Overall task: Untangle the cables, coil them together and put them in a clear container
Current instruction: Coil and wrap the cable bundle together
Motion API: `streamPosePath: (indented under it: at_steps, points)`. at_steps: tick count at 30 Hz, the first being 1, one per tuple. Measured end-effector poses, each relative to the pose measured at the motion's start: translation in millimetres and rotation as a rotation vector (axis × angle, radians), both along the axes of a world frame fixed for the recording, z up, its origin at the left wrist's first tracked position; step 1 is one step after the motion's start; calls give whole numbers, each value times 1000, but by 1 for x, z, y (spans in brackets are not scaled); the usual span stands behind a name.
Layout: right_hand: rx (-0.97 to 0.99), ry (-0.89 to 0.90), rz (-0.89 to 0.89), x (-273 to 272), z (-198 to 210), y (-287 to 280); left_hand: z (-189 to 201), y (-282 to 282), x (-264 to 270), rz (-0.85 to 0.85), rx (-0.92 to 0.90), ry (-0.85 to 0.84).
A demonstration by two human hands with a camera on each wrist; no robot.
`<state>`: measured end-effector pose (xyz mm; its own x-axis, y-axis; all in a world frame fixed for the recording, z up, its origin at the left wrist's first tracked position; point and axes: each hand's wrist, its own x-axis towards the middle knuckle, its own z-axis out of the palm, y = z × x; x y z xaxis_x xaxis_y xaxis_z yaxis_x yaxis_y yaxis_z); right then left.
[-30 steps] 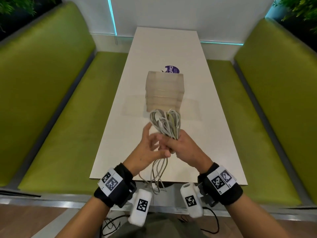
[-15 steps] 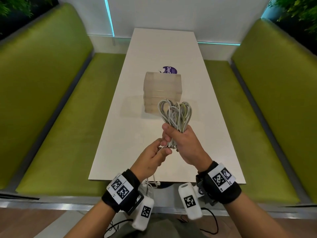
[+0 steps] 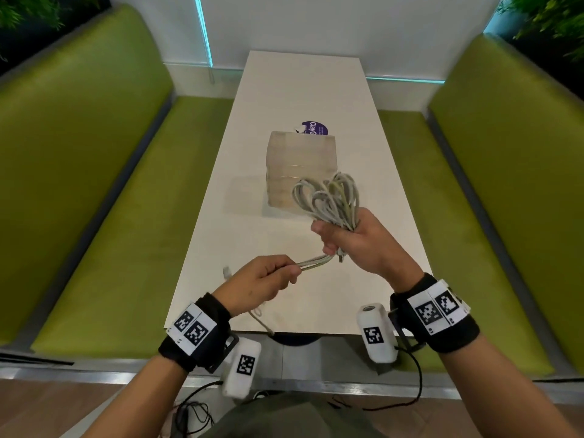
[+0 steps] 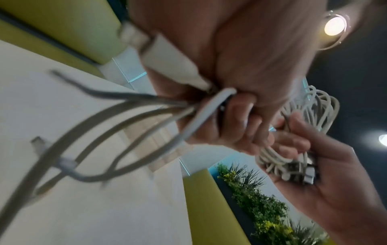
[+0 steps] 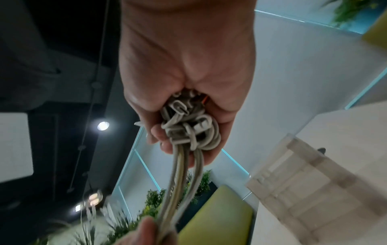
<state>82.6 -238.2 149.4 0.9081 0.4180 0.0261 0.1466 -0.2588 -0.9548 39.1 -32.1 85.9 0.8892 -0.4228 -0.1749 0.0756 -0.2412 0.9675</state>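
Both of your hands are on the cables [image 3: 328, 197], above the near end of the white table [image 3: 303, 90]. Your right hand [image 3: 357, 245] is fisted round the coiled loops. Your left hand [image 3: 262, 282] grips the loose strands running out of that fist. Beyond the coil the clear container [image 3: 300, 159] stands mid-table, apart from both hands.

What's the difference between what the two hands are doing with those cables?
The right hand is raised and grips the coiled bundle, loops sticking up; the left hand sits lower and nearer the table edge, pinching only the loose tails running out of the bundle. The right holds many loops, the left a few straight strands. Both are closed on the same grey cables.
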Motion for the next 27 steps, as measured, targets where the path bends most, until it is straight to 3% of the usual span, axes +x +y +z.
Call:
streamPosePath:
  at_steps: [4, 7, 13, 17, 22, 24, 25, 27]
  points:
    - [-363, 33, 212, -3, 8, 0, 10, 2, 6, -10, 3, -63]
    - [-484, 109, 357, -5, 12, 3, 13, 0, 7, -39, -2, -95]
    - [-709, 85, 392, 0, 11, 9, 11, -3, 7, -114, -112, -12]
    - [-882, -158, 412, 6, 15, 6, 16, 2, 6, -233, -118, 68]
    - [-996, -582, 511, 9, 12, 5, 12, 16, 10, -141, -583, 462]
    - [-1029, -685, 562, 5, 7, 12, 14, 13, 12, -99, -541, 634]
    - [-1070, -711, 590, 3, 5, 17, 16, 9, 12, -100, -457, 636]
    - [-1161, -717, 641, 0, 2, 24, 21, -3, 11, -154, -237, 475]
